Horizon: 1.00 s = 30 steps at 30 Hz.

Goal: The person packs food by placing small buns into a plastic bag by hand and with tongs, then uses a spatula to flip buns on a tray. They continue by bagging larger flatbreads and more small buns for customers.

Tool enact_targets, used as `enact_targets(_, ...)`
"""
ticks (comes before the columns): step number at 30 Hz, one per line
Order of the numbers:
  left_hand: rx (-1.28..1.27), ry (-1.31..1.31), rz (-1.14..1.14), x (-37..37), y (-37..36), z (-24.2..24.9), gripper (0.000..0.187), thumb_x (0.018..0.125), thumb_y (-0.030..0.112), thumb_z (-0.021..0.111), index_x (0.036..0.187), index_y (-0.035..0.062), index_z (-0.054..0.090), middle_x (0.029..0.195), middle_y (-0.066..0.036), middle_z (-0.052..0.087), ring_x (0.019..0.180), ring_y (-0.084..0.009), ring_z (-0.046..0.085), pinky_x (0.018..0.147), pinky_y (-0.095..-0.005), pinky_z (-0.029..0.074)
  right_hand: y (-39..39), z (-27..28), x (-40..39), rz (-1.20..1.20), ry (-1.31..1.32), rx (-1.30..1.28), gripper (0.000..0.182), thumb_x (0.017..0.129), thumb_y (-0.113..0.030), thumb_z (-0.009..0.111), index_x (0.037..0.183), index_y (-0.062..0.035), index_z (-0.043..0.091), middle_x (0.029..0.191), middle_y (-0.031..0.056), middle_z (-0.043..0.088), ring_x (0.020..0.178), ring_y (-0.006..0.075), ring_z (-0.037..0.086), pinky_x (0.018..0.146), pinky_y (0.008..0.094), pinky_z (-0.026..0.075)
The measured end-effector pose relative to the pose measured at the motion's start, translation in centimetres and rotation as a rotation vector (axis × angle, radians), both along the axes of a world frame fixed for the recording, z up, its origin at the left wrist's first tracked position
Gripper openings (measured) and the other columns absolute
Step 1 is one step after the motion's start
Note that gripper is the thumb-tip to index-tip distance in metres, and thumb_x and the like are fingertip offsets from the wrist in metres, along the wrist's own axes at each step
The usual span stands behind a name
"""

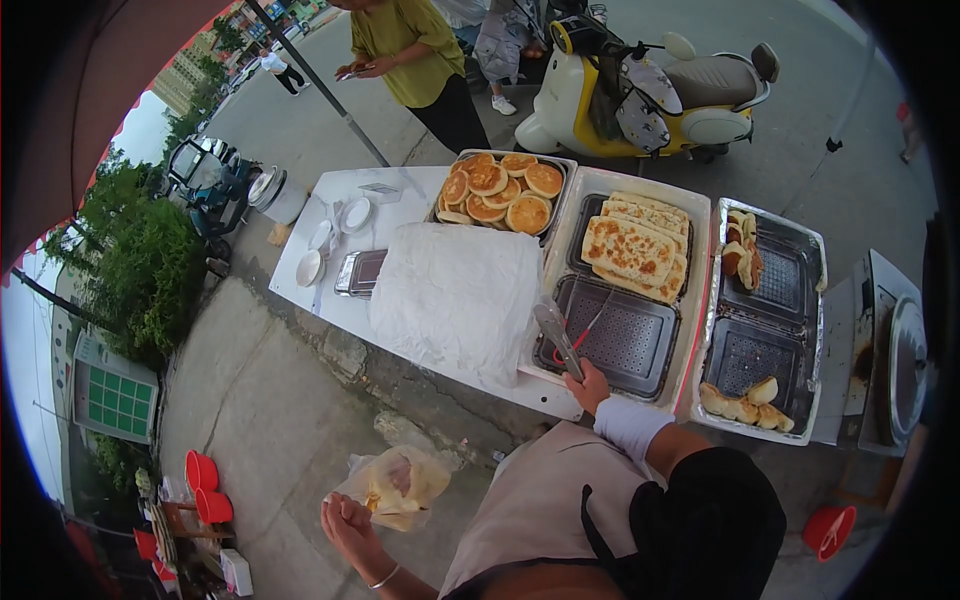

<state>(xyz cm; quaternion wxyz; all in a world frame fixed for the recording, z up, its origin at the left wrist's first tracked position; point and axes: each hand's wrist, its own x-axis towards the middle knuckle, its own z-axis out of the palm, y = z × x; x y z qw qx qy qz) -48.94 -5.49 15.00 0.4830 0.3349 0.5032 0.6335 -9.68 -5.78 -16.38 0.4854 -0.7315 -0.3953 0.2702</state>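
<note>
My left hand point(350, 532) is closed at the edge of a clear plastic bag point(402, 485) with yellowish food inside. The bag is in front of the table, over the pavement. In my right hand point(588, 388) is a pair of metal tongs point(553, 330), pointing away from me over the edge of a black perforated tray point(630, 335). Scissors point(597, 318) with red handles lie across that tray beside the tongs. Just beyond it, rectangular flatbreads point(630, 250) are stacked on a second tray. A white plastic-like cover point(455, 300) spreads over the table to the left.
Round browned cakes point(488, 180) fill a tray at the back. Foil-edged trays point(765, 350) on the right hold several small buns point(745, 405). A lidded pot point(906, 370) stands far right. Beyond the table are a yellow scooter point(590, 110) and a person in a green top point(425, 60).
</note>
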Motion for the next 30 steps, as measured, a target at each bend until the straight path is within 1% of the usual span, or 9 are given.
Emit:
enact_targets(3, 0.001, 0.029, -0.053, -0.6, 0.0, -0.3, 0.024, 0.101, 0.023, 0.050, 0.082, 0.0088, 0.048, 0.064, 0.006, 0.034, 0.052, -0.0037, 0.028, 0.045, -0.0222, 0.023, 0.0, -0.2, 0.1, 0.007, 0.006, -0.017, 0.032, 0.086, -0.030, 0.067, 0.099, -0.0045, 0.053, 0.083, 0.0242, 0.064, 0.081, 0.0470, 0.062, 0.070, 0.0495, 0.047)
enact_targets(6, -0.001, 0.023, -0.081, -0.9, 0.1, -0.4, 0.024, 0.101, 0.024, 0.050, 0.082, 0.0088, 0.047, 0.064, 0.006, 0.034, 0.051, -0.0037, 0.027, 0.045, -0.0225, 0.023, 0.1, -0.5, 0.1, 0.020, 0.004, -0.014, 0.032, 0.086, -0.030, 0.067, 0.100, -0.0046, 0.053, 0.083, 0.0244, 0.064, 0.081, 0.0470, 0.062, 0.070, 0.0497, 0.047)
enact_targets(9, -0.015, 0.024, -0.041, -0.8, 0.1, -0.4, 0.025, 0.101, 0.024, 0.050, 0.082, 0.0087, 0.047, 0.064, 0.006, 0.034, 0.051, -0.0038, 0.026, 0.045, -0.0226, 0.023, 0.1, -0.5, 0.1, 0.018, -0.002, -0.011, 0.032, 0.086, -0.030, 0.067, 0.100, -0.0045, 0.053, 0.083, 0.0244, 0.064, 0.081, 0.0470, 0.062, 0.070, 0.0497, 0.047)
enact_targets(15, 0.012, 0.028, -0.074, -0.7, 0.3, -0.4, 0.025, 0.101, 0.024, 0.051, 0.082, 0.0089, 0.047, 0.064, 0.006, 0.034, 0.051, -0.0035, 0.026, 0.044, -0.0226, 0.022, 0.1, -0.9, 0.3, 0.041, 0.046, -0.056, 0.033, 0.086, -0.031, 0.067, 0.101, -0.0042, 0.054, 0.083, 0.0250, 0.064, 0.081, 0.0475, 0.061, 0.070, 0.0498, 0.047)
enact_targets(21, -0.015, 0.043, -0.053, -0.1, 0.5, -0.1, 0.026, 0.101, 0.024, 0.051, 0.081, 0.0092, 0.047, 0.064, 0.006, 0.034, 0.051, -0.0034, 0.025, 0.044, -0.0226, 0.022, 0.1, -0.7, 0.3, 0.031, 0.090, -0.047, 0.034, 0.086, -0.032, 0.067, 0.099, -0.0040, 0.053, 0.082, 0.0253, 0.063, 0.080, 0.0483, 0.061, 0.070, 0.0499, 0.047)
enact_targets(24, -0.014, 0.044, -0.061, 0.0, 0.7, -0.2, 0.025, 0.101, 0.024, 0.051, 0.081, 0.0093, 0.047, 0.064, 0.006, 0.034, 0.051, -0.0034, 0.025, 0.045, -0.0224, 0.021, 0.2, -0.8, 0.2, 0.017, 0.085, -0.078, 0.034, 0.085, -0.033, 0.067, 0.098, -0.0043, 0.054, 0.080, 0.0233, 0.063, 0.077, 0.0447, 0.062, 0.070, 0.0481, 0.047)
enact_targets(27, 0.000, 0.042, -0.088, 0.0, 0.9, -0.5, 0.025, 0.101, 0.024, 0.051, 0.081, 0.0094, 0.047, 0.064, 0.006, 0.034, 0.051, -0.0033, 0.025, 0.045, -0.0221, 0.021, 0.5, -1.2, 0.3, 0.004, 0.198, -0.068, 0.029, 0.088, -0.029, 0.067, 0.095, -0.0042, 0.054, 0.074, 0.0172, 0.063, 0.061, 0.0311, 0.063, 0.059, 0.0422, 0.049)
enact_targets(30, -0.056, 0.054, -0.085, 0.9, 1.8, -0.4, 0.024, 0.101, 0.023, 0.051, 0.082, 0.0097, 0.048, 0.065, 0.006, 0.034, 0.052, -0.0032, 0.026, 0.045, -0.0218, 0.022, 0.8, -0.2, 1.2, -0.092, 0.582, -0.011, 0.022, 0.090, -0.023, 0.066, 0.092, -0.0053, 0.053, 0.068, 0.0080, 0.059, 0.050, 0.0149, 0.055, 0.046, 0.0327, 0.044)
